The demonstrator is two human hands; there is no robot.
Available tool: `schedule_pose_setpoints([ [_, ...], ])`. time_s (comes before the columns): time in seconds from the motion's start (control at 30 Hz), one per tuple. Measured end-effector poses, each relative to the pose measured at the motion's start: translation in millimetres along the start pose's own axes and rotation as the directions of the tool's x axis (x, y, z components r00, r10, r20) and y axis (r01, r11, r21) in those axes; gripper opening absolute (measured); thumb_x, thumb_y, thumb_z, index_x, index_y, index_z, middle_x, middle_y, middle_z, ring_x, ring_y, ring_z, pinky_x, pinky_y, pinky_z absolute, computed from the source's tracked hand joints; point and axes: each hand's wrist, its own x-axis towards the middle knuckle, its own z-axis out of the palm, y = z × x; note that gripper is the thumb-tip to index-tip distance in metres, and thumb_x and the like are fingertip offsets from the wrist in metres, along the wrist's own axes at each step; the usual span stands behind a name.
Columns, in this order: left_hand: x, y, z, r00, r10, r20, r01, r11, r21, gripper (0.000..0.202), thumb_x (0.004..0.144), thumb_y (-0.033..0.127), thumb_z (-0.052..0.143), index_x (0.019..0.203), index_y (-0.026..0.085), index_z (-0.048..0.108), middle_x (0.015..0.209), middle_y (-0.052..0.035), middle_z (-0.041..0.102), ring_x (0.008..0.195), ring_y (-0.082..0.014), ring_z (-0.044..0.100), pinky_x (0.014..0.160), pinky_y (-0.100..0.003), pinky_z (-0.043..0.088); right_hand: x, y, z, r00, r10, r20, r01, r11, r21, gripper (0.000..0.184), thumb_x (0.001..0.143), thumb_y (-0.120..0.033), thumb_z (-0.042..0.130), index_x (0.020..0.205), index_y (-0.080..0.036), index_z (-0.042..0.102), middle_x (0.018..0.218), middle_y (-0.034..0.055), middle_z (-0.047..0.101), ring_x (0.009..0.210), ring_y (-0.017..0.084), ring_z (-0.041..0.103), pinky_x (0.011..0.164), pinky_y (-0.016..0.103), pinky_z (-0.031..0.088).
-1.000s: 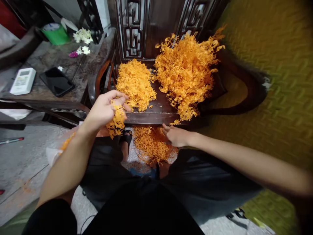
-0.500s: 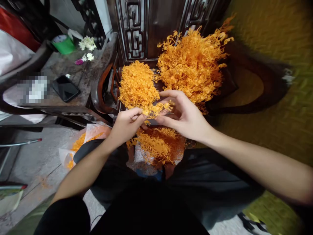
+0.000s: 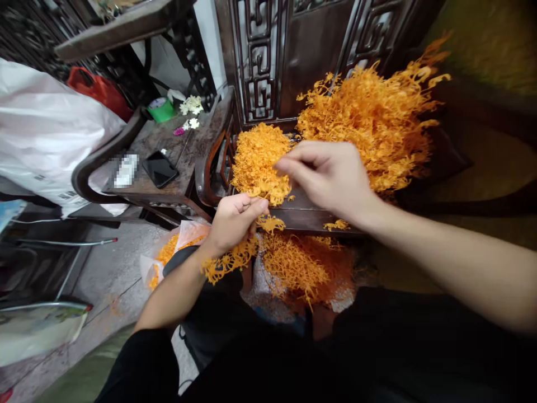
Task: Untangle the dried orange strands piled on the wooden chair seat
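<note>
In the head view, the left hand is at the near edge of a dark wooden chair seat, its thumb pressed onto the curled fingers to grip an orange tangle. One part of the tangle trails below the wrist, and a small orange tuft shows just beside the fingertips; whether the two join cannot be told. The pinch is at one spot only, probably because such loose, curly strands would be crushed in a full fist.

The right hand hovers in front of the seat, fingers curled and thumb near the forefinger; whether a strand is caught between them cannot be told. Its tips overlap the compact heap on the left of the seat.

To the right and far side stands the bushy heap, taller and looser, with long wisps sticking out. The two heaps sit side by side, touching or nearly so, likely so that both are within easy reach. A stray scrap lies at the seat's near edge.

Lower, between the knees, is a stringier heap. To its left, a pale bag holds more orange pieces. Farther left, a phone and a green tape roll rest on the desk, seemingly kept aside from the strands.
</note>
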Motion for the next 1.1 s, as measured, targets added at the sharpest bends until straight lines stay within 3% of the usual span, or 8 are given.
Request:
schedule_pose_setpoints([
  [0.13,-3,9,-12.2,1.0,-0.005,-0.015,0.005,1.0,-0.014,0.029,0.086,0.044,0.074,0.07,0.02,0.068,0.041,0.0072,0.048,0.03,-0.0052,0.038,0.033,-0.02,0.025,28,37,-24,0.868,0.094,-0.487,0.021,0.974,0.226,0.025,0.094,-0.043,0.074,0.081,-0.023,0.066,0.071,0.0002,0.061,0.058,0.012,0.054,0.064,0.033,0.053],
  [0.23,5,5,-16.2,0.996,0.062,-0.06,-0.062,0.998,-0.001,0.031,0.088,0.046,0.072,0.074,0.019,0.07,0.041,0.0064,0.051,0.031,-0.0056,0.04,0.034,-0.02,0.026,3,50,-10,0.944,0.201,-0.261,-0.097,0.927,0.363,0.028,0.094,-0.049,0.073,0.103,-0.023,0.068,0.087,0.0039,0.069,0.07,0.015,0.061,0.067,0.035,0.054],
  [0.4,14,-6,-11.6,0.987,0.125,-0.101,-0.118,0.991,0.069,0.034,0.09,0.05,0.069,0.079,0.018,0.07,0.044,0.0061,0.053,0.033,-0.0064,0.042,0.036,-0.021,0.028,-53,31,61,0.948,0.318,-0.029,-0.272,0.852,0.447,0.052,0.095,-0.069,0.06,0.119,-0.023,0.067,0.072,-0.0028,0.053,0.055,0.012,0.045,0.05,0.028,0.036],
  [0.67,6,-6,1.9,0.998,0.067,-0.005,-0.067,0.998,0.005,0.032,0.085,0.045,0.073,0.067,0.019,0.066,0.039,0.0063,0.048,0.032,-0.0069,0.039,0.036,-0.021,0.026,-65,38,83,0.963,0.062,-0.262,-0.07,0.997,-0.021,0.043,0.104,-0.057,0.049,0.082,-0.023,0.062,0.072,0.0029,0.062,0.068,0.018,0.057,0.07,0.034,0.046],
  [0.73,5,-1,-2.5,0.999,0.008,0.044,-0.006,0.998,-0.056,0.032,0.08,0.042,0.075,0.061,0.019,0.065,0.036,0.0064,0.045,0.029,-0.0069,0.035,0.034,-0.022,0.023,-71,66,74,0.919,0.138,-0.37,-0.141,0.99,0.021,0.044,0.102,-0.062,0.049,0.082,-0.024,0.06,0.072,0.0027,0.061,0.065,0.017,0.057,0.067,0.034,0.046],
  [0.83,3,7,-15.2,0.998,0.013,-0.055,-0.018,0.994,-0.103,0.034,0.077,0.04,0.077,0.055,0.02,0.062,0.035,0.0064,0.042,0.027,-0.0066,0.032,0.032,-0.023,0.021,-83,112,54,0.686,0.436,-0.583,-0.239,0.891,0.386,0.052,0.094,-0.074,0.047,0.081,-0.025,0.05,0.069,-0.0002,0.058,0.052,0.013,0.046,0.051,0.028,0.039],
  [0.87,3,9,-19.1,0.996,0.026,-0.09,-0.033,0.996,-0.082,0.034,0.078,0.041,0.077,0.056,0.02,0.063,0.035,0.0062,0.043,0.027,-0.0065,0.033,0.032,-0.022,0.021,-87,123,49,0.674,0.493,-0.551,-0.23,0.848,0.478,0.053,0.089,-0.076,0.054,0.08,-0.024,0.049,0.073,0.0008,0.061,0.052,0.012,0.047,0.048,0.026,0.037],
  [1.1,9,8,-16.2,0.967,-0.087,0.241,0.021,0.965,0.262,0.034,0.087,0.048,0.073,0.072,0.018,0.074,0.041,0.0059,0.046,0.033,-0.006,0.04,0.036,-0.019,0.027,-97,81,49,0.943,0.326,-0.073,-0.234,0.8,0.552,0.056,0.093,-0.067,0.063,0.125,-0.022,0.071,0.075,-0.0015,0.06,0.056,0.011,0.046,0.05,0.025,0.037],
])
